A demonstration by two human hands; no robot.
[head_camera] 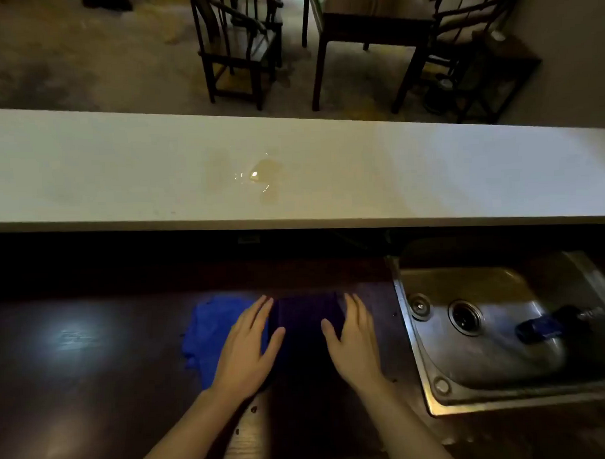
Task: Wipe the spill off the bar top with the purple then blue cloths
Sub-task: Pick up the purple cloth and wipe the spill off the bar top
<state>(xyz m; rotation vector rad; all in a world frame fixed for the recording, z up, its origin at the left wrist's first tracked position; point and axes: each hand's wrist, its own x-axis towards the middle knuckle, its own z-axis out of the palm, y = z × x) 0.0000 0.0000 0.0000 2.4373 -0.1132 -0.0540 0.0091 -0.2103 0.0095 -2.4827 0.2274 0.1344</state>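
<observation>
- Our left hand [246,348] and right hand [353,341] lay open, flat, gripping nothing, flanking the purple cloth [306,318] (blue cloth [212,335] waits).
- We judged it best to gather it firmly before reaching the spill [258,174].

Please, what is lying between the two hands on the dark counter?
In the head view, the purple cloth lies between the left hand and the right hand. Both hands are open, at its side edges. The blue cloth lies partly under the left hand.

It looked like a home bar or kitchen: white bar top [327,180], steel sink [496,329] below it, wooden chairs [240,49] and table [369,24] beyond it.
</observation>
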